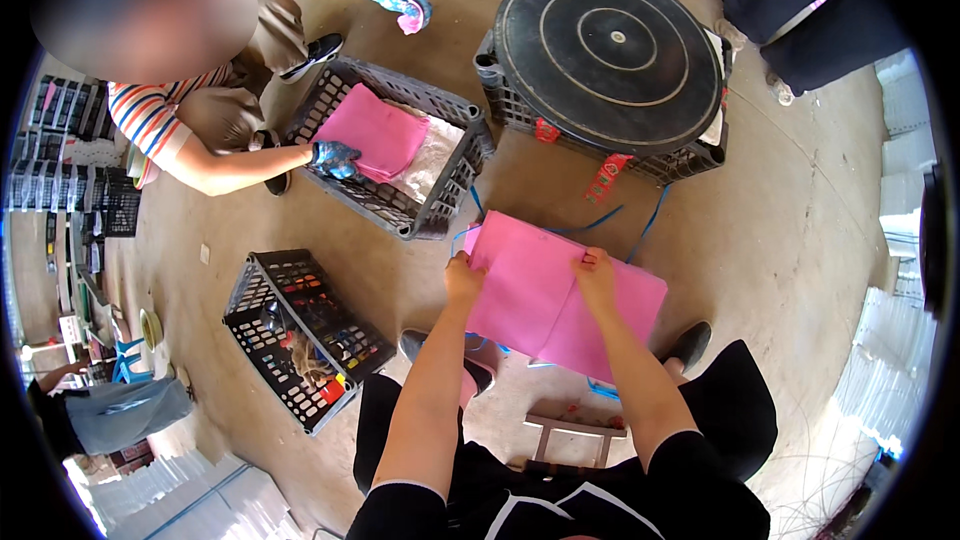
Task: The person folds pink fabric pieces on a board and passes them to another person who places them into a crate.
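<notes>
Between my knees I hold a large pink sheet [540, 305] with a crease down its middle; from here I cannot tell whether it is paper, cloth or a stack. My left hand [465, 280] is closed on its left edge. Near the top, right of the crease, my right hand [597, 282] pinches it with curled fingers. Thin blue straps [650, 225] stick out around the sheet. Beyond it, folded pink sheets [372, 132] lie in a black plastic crate [410, 225]. A co-worker's blue-gloved hand [337, 160] rests on them.
The co-worker's other gloved hand [400, 5] holds something small and pink. A round black lid [610, 65] covers a crate ahead right. At left, a tilted black crate [290, 360] holds assorted items. A small stool frame [575, 432] is below me. Another person's dark trousers [800, 15] show far right.
</notes>
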Demonstrator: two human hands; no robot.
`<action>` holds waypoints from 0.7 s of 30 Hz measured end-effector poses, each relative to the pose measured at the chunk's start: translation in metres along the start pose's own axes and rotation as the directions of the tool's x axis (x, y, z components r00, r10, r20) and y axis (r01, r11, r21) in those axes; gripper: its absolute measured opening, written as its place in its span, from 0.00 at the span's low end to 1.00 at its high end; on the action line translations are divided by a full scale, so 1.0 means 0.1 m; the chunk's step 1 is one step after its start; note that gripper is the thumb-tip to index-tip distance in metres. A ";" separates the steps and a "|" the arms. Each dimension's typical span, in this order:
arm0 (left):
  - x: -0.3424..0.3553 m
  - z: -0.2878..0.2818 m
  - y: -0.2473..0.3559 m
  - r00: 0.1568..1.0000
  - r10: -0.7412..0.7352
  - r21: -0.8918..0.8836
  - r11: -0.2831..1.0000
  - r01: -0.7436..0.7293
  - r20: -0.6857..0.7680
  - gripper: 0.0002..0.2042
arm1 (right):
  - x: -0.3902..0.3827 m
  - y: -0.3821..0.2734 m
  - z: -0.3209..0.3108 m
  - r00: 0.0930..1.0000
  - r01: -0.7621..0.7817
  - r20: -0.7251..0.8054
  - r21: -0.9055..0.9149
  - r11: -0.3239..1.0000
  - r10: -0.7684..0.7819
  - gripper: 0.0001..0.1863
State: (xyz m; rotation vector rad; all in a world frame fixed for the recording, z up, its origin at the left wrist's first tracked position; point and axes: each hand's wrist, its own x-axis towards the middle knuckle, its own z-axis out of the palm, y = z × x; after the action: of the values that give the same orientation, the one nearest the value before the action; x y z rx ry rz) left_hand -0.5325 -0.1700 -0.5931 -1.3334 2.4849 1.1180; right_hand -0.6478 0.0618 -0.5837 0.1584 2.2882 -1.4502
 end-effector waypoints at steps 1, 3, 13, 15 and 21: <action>0.01 -0.02 -0.05 1.000 0.009 0.023 1.000 -0.009 0.000 0.16 | 0.07 -0.03 0.04 1.000 0.023 0.005 -0.067 0.998 -0.022 0.20; 0.01 -0.02 -0.01 0.999 0.030 0.066 0.997 -0.032 0.033 0.17 | 0.17 -0.05 0.01 0.998 0.054 -0.015 -0.212 0.976 -0.058 0.16; -0.14 0.11 0.81 0.862 0.445 0.109 0.870 -0.480 0.243 0.17 | -0.47 0.71 -0.59 0.992 -0.100 -0.080 0.032 0.994 0.102 0.12; -0.22 0.21 1.00 0.834 0.457 0.199 0.826 -0.527 0.308 0.19 | -0.67 0.66 -0.73 0.991 -0.009 -0.133 -0.092 0.996 -0.003 0.12; -0.37 0.19 1.66 0.720 0.319 0.171 0.838 -0.518 0.617 0.22 | -0.73 0.41 -0.91 0.993 0.083 -0.052 -0.346 0.935 -0.108 0.10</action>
State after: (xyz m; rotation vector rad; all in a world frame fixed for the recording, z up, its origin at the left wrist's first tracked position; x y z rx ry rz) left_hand -0.6406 -0.0757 -0.4997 -0.2541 2.3921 0.9121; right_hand -0.5950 0.1700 -0.5549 -0.0070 2.5969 -1.0776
